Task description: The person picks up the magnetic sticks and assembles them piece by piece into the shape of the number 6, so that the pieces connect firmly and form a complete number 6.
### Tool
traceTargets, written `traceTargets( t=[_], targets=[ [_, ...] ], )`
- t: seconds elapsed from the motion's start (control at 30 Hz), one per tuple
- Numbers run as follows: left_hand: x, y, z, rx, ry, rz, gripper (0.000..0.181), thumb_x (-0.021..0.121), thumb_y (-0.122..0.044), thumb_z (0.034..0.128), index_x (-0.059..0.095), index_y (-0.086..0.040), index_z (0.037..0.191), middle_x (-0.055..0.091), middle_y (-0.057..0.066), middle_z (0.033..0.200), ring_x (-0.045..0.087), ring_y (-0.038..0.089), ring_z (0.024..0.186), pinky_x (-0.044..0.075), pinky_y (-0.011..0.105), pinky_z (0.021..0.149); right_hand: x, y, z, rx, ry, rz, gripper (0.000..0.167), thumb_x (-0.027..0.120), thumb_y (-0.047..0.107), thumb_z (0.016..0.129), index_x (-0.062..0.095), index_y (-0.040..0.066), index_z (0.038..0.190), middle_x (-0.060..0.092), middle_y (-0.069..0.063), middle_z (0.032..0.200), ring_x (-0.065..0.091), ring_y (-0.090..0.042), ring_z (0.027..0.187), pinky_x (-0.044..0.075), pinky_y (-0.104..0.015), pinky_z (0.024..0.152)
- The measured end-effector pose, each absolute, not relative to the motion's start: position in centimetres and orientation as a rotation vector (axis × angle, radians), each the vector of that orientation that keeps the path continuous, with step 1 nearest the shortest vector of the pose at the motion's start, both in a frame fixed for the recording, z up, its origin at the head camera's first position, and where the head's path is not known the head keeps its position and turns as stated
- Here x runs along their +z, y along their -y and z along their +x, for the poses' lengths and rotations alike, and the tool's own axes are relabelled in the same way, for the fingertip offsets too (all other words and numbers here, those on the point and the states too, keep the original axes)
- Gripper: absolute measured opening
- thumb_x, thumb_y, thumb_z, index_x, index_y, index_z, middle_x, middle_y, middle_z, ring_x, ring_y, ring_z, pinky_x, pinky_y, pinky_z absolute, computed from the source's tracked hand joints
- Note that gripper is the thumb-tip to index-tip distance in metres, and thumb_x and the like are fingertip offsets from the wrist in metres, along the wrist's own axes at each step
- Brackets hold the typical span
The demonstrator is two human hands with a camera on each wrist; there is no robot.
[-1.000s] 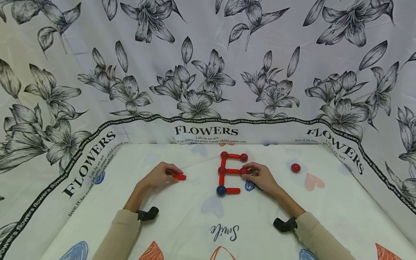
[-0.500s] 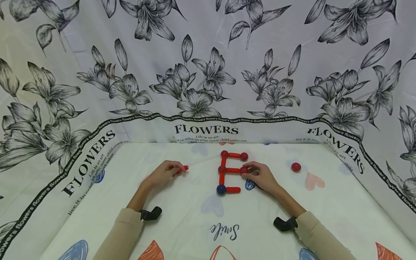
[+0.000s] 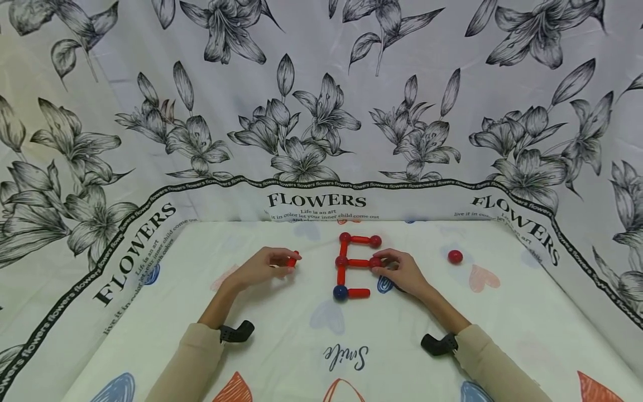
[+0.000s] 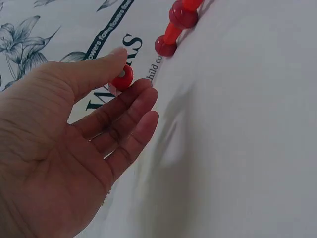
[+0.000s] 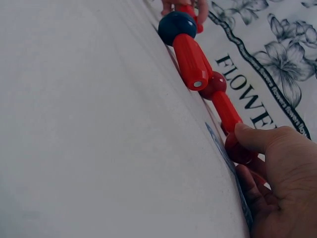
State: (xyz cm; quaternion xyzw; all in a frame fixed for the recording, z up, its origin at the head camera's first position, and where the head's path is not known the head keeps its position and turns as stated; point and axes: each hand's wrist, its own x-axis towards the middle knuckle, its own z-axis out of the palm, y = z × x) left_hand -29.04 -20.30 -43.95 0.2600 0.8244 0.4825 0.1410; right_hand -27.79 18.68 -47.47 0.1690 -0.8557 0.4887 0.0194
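My left hand [image 3: 263, 267] holds a short red magnetic rod [image 3: 292, 261] between thumb and fingers, above the table to the left of an E-shaped figure. In the left wrist view the rod [image 4: 124, 79] shows its round end with a pale metal dot. The figure is made of red rods and balls, with a blue ball [image 3: 340, 292] at its near corner and a bare-ended red rod [image 3: 359, 293] joined to that. My right hand [image 3: 406, 273] pinches the red ball [image 3: 375, 262] ending the middle arm; the right wrist view shows the thumb on this ball [image 5: 237, 150].
A loose red ball [image 3: 455, 257] lies on the right of the table. The white tablecloth [image 3: 281, 329] bears printed hearts and lettering. A flower-printed curtain [image 3: 321, 139] rises behind the table's far edge.
My left hand has moved slightly to the right, and the rod in it has turned from lying sideways to a steeper slant. The right hand stays at the same ball.
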Motion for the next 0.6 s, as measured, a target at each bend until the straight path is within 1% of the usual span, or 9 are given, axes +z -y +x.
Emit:
traceTargets(
  t=[0.1,0.2,0.3,0.43,0.6],
  targets=[
    [-43.3,19.2,-28.7,1.367,-2.399,0.775,0.04,0.07,-0.018,0.086,0.061,-0.009,0.124,0.068,0.014,0.109,0.065,0.023,0.095,0.052,0.027,0.083,-48.6,-18.9,-28.6,1.51,2.655,0.516,0.036,0.072,0.025,0.084,0.064,0.013,0.117,0.069,-0.003,0.105,0.061,-0.021,0.095,0.049,-0.02,0.079],
    [-43.0,18.2,-28.5,1.347,-2.417,0.795,0.038,0.07,-0.019,0.0858,0.063,-0.01,0.122,0.068,0.014,0.107,0.065,0.022,0.093,0.052,0.026,0.083,-49.1,-19.0,-29.0,1.499,2.648,0.527,0.037,0.073,0.031,0.083,0.065,0.017,0.116,0.069,0.003,0.103,0.061,-0.017,0.094,0.049,-0.02,0.079],
    [-42.9,17.1,-28.3,1.33,-2.419,0.817,0.035,0.07,-0.02,0.086,0.064,-0.011,0.12,0.069,0.013,0.107,0.064,0.021,0.092,0.052,0.028,0.083,-49.3,-19.1,-29.1,1.498,2.638,0.543,0.039,0.073,0.033,0.082,0.065,0.017,0.117,0.069,0.004,0.102,0.061,-0.016,0.094,0.05,-0.022,0.079],
    [-42.7,15.5,-28.1,1.299,-2.419,0.85,0.034,0.07,-0.022,0.0861,0.065,-0.012,0.118,0.069,0.011,0.108,0.064,0.018,0.092,0.051,0.03,0.087,-49.3,-19.2,-29.1,1.491,2.641,0.541,0.039,0.073,0.034,0.082,0.065,0.019,0.116,0.069,0.005,0.102,0.061,-0.016,0.094,0.051,-0.022,0.079],
    [-42.5,13.6,-28.1,1.266,-2.431,0.899,0.034,0.07,-0.022,0.0863,0.065,-0.012,0.118,0.069,0.004,0.104,0.065,0.014,0.091,0.052,0.03,0.088,-49.3,-19.4,-29.0,1.479,2.646,0.536,0.038,0.073,0.035,0.082,0.065,0.02,0.116,0.069,0.006,0.102,0.061,-0.015,0.094,0.05,-0.022,0.08]
  ],
)
